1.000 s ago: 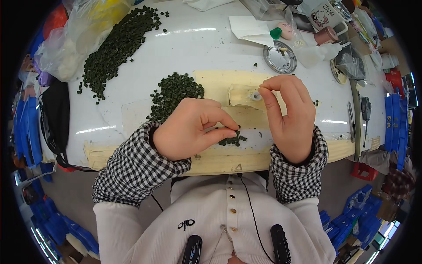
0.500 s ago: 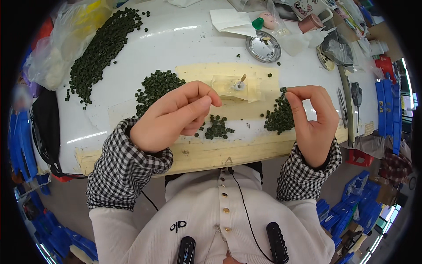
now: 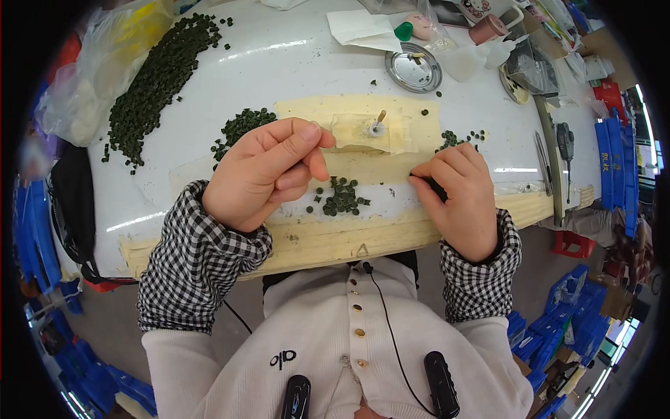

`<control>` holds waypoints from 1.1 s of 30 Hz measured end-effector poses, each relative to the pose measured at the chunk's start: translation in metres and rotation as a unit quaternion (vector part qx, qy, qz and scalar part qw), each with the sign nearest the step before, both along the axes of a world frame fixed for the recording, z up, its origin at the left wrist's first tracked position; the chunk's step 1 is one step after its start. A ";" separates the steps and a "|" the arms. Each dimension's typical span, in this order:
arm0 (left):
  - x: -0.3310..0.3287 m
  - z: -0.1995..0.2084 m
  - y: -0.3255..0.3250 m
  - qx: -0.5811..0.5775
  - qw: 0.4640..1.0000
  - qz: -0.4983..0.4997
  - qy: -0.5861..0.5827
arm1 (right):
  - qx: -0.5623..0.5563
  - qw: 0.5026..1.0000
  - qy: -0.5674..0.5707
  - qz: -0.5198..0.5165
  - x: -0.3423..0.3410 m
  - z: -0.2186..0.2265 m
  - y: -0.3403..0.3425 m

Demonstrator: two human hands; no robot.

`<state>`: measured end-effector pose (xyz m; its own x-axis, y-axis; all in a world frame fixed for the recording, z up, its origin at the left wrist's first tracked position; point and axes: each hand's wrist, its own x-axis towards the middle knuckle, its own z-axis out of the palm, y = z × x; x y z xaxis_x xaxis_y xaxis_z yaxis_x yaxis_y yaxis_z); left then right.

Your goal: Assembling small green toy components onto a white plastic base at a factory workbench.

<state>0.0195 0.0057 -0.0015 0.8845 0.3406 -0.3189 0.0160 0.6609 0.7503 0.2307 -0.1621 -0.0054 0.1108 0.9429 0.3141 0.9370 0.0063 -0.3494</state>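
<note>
My left hand (image 3: 272, 167) is raised over the near side of the table, thumb and forefinger pinched together; whatever may be between them is hidden. To the right, my right hand (image 3: 460, 199) has its thumb and forefinger closed on a small dark green piece, just visible at the fingertips. Between and beyond the hands, a small wooden peg (image 3: 381, 116) stands upright out of a whitish base (image 3: 375, 129) on a yellow taped pad (image 3: 349, 133). A small pile of dark green pieces (image 3: 342, 198) lies between my hands. Another pile (image 3: 457, 140) is partly covered by my right hand.
A larger green heap (image 3: 244, 129) lies beyond my left hand, and a long one (image 3: 160, 84) at far left beside a plastic bag (image 3: 98, 77). At the back are a round metal dish (image 3: 413, 68) and white paper (image 3: 363, 29). Tweezers (image 3: 543, 163) lie at right.
My right hand has moved left and nearer, away from the right-hand pile, with a small dark green piece at its fingertips. My left hand has shifted slightly left and up, still pinched.
</note>
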 end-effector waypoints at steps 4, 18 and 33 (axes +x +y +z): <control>0.002 -0.001 -0.002 0.004 1.000 0.029 -0.012 | 0.043 0.997 -0.070 0.010 -0.004 -0.004 0.003; 0.003 -0.001 -0.012 -0.002 1.000 0.000 -0.026 | 0.063 0.917 0.392 0.046 -0.027 0.021 0.022; 0.000 -0.004 -0.012 -0.012 0.998 0.050 -0.042 | -0.046 0.675 0.730 0.099 -0.027 0.008 0.037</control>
<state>0.0196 -0.0066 -0.0052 0.8700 0.4223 -0.2544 -0.1136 0.6738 0.7301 0.2039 -0.1247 0.0030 0.1078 0.9927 -0.0536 -0.4216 -0.0032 -0.9068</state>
